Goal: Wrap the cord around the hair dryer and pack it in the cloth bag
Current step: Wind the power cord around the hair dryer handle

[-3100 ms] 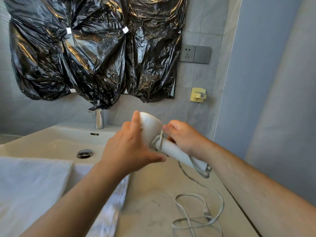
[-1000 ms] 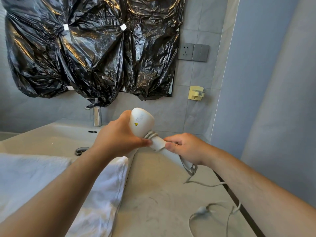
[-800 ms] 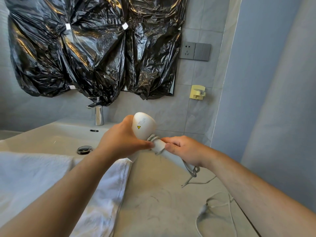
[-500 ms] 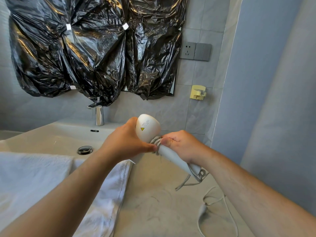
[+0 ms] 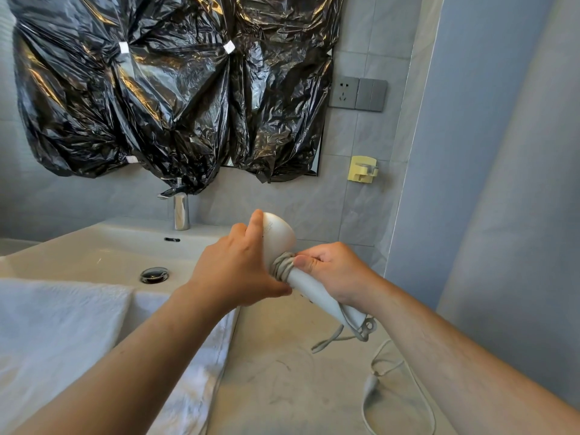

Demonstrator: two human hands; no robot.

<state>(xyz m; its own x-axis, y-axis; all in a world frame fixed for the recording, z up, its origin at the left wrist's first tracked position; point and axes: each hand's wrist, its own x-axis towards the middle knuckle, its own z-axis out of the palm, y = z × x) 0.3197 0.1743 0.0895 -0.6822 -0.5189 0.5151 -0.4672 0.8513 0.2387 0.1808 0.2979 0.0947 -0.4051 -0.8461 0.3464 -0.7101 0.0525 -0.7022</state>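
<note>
I hold a white hair dryer (image 5: 280, 238) above the counter, its round head up and its handle slanting down to the right. My left hand (image 5: 233, 271) grips the head and the neck below it. My right hand (image 5: 332, 271) grips the upper handle and presses the grey cord (image 5: 282, 266) where several turns sit wound round the neck. The loose rest of the cord (image 5: 395, 368) trails from the handle's end down over the counter, its plug (image 5: 370, 386) lying there. No cloth bag shows clearly; white cloth (image 5: 62, 337) lies at lower left.
A white basin (image 5: 103, 255) with a drain and a chrome tap (image 5: 180, 211) sits behind the cloth. The marble counter (image 5: 282, 390) runs to a wall on the right. Black plastic sheeting (image 5: 175, 89) covers the mirror; a socket (image 5: 357, 94) and a yellow hook (image 5: 362, 169) hang on the tiles.
More cord now sits wound round the dryer's neck and less lies loose on the counter. My right hand has slid up the handle to the coil; the plug has been drawn closer.
</note>
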